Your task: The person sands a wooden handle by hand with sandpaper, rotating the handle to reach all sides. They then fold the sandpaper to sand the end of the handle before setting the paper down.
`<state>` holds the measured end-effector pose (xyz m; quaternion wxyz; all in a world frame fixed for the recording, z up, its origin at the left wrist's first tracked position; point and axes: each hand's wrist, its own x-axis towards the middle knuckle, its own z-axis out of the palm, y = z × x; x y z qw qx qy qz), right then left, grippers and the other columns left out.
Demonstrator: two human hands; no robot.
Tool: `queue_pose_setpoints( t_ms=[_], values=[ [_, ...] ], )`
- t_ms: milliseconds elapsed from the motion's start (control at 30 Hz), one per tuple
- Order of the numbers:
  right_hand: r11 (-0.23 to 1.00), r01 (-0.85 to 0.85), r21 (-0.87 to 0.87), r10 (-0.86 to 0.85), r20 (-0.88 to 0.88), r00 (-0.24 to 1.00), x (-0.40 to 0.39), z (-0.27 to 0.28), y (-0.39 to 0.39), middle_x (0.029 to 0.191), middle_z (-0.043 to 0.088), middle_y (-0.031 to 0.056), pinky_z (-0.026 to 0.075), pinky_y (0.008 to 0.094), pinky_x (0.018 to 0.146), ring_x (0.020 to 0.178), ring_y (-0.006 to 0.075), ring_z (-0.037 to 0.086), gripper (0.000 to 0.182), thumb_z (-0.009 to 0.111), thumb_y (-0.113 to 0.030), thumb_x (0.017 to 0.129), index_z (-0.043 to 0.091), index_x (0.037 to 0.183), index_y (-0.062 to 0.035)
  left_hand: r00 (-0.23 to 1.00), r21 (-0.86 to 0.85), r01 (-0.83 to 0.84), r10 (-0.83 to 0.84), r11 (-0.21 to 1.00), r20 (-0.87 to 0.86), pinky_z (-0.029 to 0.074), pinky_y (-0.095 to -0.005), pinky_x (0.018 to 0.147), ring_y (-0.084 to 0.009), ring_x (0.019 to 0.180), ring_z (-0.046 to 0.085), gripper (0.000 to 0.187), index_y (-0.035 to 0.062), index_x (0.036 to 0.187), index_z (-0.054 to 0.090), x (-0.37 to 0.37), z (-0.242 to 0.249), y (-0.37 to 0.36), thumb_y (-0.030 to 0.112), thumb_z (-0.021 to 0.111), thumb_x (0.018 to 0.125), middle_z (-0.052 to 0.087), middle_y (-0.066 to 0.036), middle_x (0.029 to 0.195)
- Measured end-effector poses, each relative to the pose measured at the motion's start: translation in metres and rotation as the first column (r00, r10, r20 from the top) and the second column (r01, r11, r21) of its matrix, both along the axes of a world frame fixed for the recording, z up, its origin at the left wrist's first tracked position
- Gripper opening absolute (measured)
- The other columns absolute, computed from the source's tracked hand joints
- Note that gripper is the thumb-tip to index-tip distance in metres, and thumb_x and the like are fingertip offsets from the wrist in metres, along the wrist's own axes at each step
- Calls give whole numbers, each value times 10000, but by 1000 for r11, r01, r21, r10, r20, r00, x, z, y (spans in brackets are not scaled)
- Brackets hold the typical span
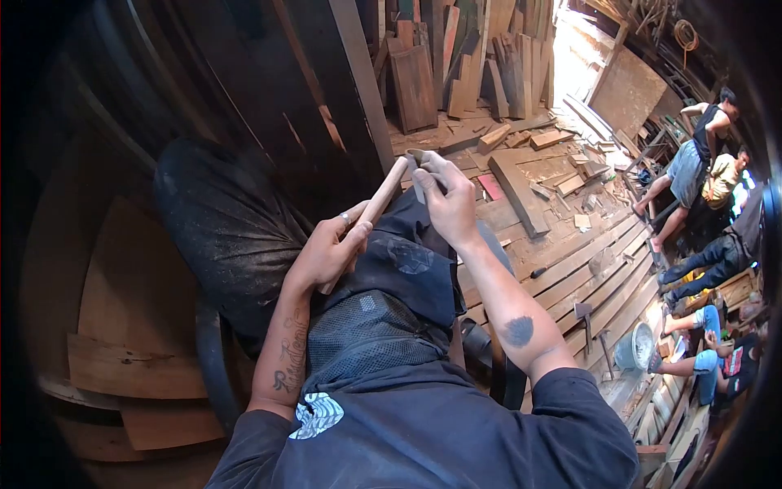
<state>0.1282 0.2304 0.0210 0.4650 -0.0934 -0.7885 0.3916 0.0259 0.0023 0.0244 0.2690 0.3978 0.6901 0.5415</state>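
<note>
My left hand (334, 248) is wrapped round a pale wooden stick (381, 199), which slants up and away over my lap. In my right hand (448, 196) is a thin, tan-and-grey strip (419, 189) that looks like folded sandpaper, pinched between thumb and fingers. The strip is right at the far end of the stick. Part of it is hidden behind my fingers. Below the stick lies the dark cloth (411, 253) of my clothing, and the stick's near end reaches just past my left hand.
Wood offcuts and a thick beam (521, 196) lie on the slatted floor (570, 285). Boards (414, 85) lean at the back. To the right are a hatchet (583, 322), a hammer (605, 352) and a bucket (637, 349). Several people (700, 155) are along the right side.
</note>
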Motion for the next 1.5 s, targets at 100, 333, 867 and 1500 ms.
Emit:
queue_pose_setpoints(
  t_ms=[100, 333, 867, 1500],
  values=[
    [989, -53, -139, 48, -39, 998, -1, -5, 3, 1111, 781, 167, 605, 372, 863, 959, 240, 780, 338, 724, -138, 1051, 692, 1348, 18, 1000, 1, 25, -25, 1000, 15, 502, -262, 542, -82, 569, 586, 570, 17, 1615, 505, 0, -4, -1, 268, 607, 1114, 625, -9, 788],
    [989, -73, -127, 71, -18, 997, 4, -1, 0, 1111, 779, 152, 599, 359, 885, 1000, 224, 773, 366, 672, -165, 1097, 631, 1406, 28, 999, 5, 38, -38, 999, 9, 500, -265, 535, -81, 571, 586, 580, 15, 1623, 491, -2, -7, 1, 267, 610, 1114, 626, -8, 785],
    [958, -165, -234, 169, -2, 986, 6, -1, -1, 1193, 741, 142, 582, 334, 942, 1069, 190, 731, 456, 674, -202, 1106, 567, 1471, 50, 999, -11, 33, -33, 999, 9, 530, -263, 572, -82, 590, 615, 581, 21, 1612, 512, -2, -7, 1, 275, 627, 1102, 658, -11, 795],
    [912, -248, -325, 245, -52, 968, 6, -1, -4, 1208, 718, 144, 593, 320, 939, 1097, 182, 725, 539, 690, -219, 1094, 510, 1512, 70, 998, -6, 66, -66, 998, -23, 549, -270, 616, -88, 638, 622, 586, 22, 1629, 486, -1, -4, 1, 286, 607, 1120, 652, -11, 825]
  ],
)
